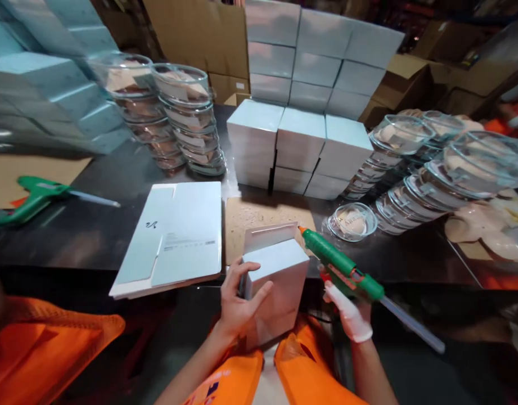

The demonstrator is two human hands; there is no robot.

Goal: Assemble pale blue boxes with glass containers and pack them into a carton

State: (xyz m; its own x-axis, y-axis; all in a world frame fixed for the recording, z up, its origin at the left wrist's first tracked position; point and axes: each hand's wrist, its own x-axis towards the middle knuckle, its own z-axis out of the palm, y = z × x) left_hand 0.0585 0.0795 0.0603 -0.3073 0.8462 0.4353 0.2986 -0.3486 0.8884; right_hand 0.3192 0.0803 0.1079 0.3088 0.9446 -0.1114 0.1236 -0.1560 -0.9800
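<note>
My left hand [237,295] grips a white cardboard box [279,292] from its left side, fingers over the top edge. The box is tilted at the table's front edge, and one flap [270,235] stands raised at its far side. In my right hand [347,312], which wears a white glove, is a green hot glue gun [334,256]. Its orange nozzle points at the right end of the raised flap; whether it touches cannot be made out. A clear glue stick [413,325] sticks out of the gun's rear.
Flat folded boxes [187,225] lie to the left, with another green glue gun [41,194] beyond. Stacked white boxes [303,129] stand behind a stained cardboard sheet [262,214]. Clear round containers rise in stacks left [195,124] and right [414,197]. Another person's orange garment [52,349] shows at left.
</note>
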